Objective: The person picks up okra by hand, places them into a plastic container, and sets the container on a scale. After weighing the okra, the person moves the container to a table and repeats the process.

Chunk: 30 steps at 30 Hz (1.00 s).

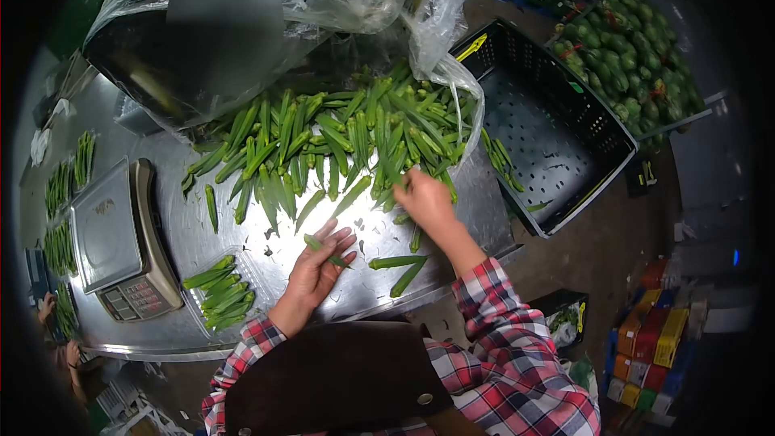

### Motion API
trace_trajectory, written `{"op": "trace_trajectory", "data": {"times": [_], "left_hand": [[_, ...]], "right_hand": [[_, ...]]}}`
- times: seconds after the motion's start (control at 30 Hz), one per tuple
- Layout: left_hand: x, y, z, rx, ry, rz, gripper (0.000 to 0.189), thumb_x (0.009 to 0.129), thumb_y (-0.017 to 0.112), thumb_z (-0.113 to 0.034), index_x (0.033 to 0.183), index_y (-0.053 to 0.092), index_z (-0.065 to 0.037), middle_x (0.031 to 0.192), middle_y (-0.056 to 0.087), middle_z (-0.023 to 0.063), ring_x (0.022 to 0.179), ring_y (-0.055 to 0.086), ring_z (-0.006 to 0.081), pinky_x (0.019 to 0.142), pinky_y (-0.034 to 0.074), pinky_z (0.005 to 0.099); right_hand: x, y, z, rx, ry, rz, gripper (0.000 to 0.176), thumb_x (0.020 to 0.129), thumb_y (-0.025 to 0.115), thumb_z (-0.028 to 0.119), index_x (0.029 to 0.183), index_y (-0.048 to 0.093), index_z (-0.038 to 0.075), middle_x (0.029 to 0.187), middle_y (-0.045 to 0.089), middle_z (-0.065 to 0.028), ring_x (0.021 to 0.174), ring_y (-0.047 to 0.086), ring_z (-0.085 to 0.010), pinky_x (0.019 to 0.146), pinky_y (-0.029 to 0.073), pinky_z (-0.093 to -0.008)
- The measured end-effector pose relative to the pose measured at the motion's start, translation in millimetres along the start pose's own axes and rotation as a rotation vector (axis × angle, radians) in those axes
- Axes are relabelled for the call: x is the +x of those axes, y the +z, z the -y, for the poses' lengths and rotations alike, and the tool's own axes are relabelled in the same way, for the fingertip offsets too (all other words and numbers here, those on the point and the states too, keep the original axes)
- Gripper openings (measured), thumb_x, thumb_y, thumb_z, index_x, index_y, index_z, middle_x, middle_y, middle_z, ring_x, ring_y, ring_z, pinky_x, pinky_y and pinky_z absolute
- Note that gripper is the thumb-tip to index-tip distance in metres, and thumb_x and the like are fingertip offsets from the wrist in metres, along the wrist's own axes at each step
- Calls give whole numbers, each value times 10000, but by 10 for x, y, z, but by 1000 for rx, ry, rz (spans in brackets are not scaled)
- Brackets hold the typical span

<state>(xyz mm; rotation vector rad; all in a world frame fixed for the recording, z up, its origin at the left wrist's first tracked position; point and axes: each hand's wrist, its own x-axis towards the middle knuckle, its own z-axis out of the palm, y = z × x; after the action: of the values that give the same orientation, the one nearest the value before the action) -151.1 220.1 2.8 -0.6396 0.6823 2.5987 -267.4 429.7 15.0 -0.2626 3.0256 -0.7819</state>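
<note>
A large heap of okra (323, 133) spills across the metal table in front of me. Palm up near the table's front, my left hand (311, 276) holds a single okra pod (324, 251) across its fingers. My right hand (428, 203) reaches to the heap's right front edge, its fingers closed on an okra pod (391, 171) that is slightly blurred. Two loose pods (406, 276) lie between my forearms. Left of my left hand, a clear plastic tray (198, 303) carries a row of okra (219, 292).
A digital scale (113, 230) stands on the left, with okra bunches (58, 246) beyond it and another person's hand (47, 307). Plastic-draped dark crate (194, 40) sits behind the heap. At right are a black crate (557, 125) and a crate of green produce (626, 52).
</note>
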Motion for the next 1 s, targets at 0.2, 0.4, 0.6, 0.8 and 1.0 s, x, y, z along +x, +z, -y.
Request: {"op": "trace_trajectory", "data": {"times": [0.2, 0.4, 0.6, 0.8, 1.0], "left_hand": [[6, 2, 66, -94, -93, 107, 421, 865, 525, -112, 1254, 366, -133, 1068, 529, 113, 1012, 519, 230, 909, 414, 450], [-146, -52, 71, 103, 1, 59, 338, 840, 528, -43, 1164, 435, -40, 921, 556, 79, 877, 549, 190, 812, 445, 335], [-718, -150, -205, 1022, 292, -66, 293, 832, 559, -98, 1111, 487, -44, 909, 557, 64, 846, 541, 174, 790, 426, 283], [-1368, -715, -809, 1867, 730, -461, 371, 698, 567, -27, 1066, 533, -53, 911, 518, 143, 860, 490, 332, 762, 409, 411], [-1635, -1028, -1072, 1970, 706, -551, 442, 712, 659, -157, 1114, 520, -39, 1080, 507, 150, 1022, 471, 314, 911, 367, 375]], "right_hand": [[-85, 52, 333, 158, -68, 82, 297, 784, 614, 339, 780, 557, 48, 602, 588, -133, 556, 586, -301, 519, 451, -392], [562, 489, 594, -130, -168, 18, 305, 772, 597, 326, 722, 563, 27, 629, 599, -169, 592, 599, -343, 554, 478, -426], [640, 778, 705, -216, -163, 44, 279, 768, 587, 293, 790, 598, 15, 659, 603, -198, 626, 603, -359, 584, 478, -448], [301, 514, 1018, -3, -319, 134, 291, 739, 654, 281, 831, 571, 18, 591, 580, -152, 567, 591, -312, 528, 468, -386], [-205, 794, 1621, 53, -597, 384, 289, 734, 665, 292, 837, 553, 46, 590, 589, -125, 547, 594, -298, 508, 469, -374]]}}
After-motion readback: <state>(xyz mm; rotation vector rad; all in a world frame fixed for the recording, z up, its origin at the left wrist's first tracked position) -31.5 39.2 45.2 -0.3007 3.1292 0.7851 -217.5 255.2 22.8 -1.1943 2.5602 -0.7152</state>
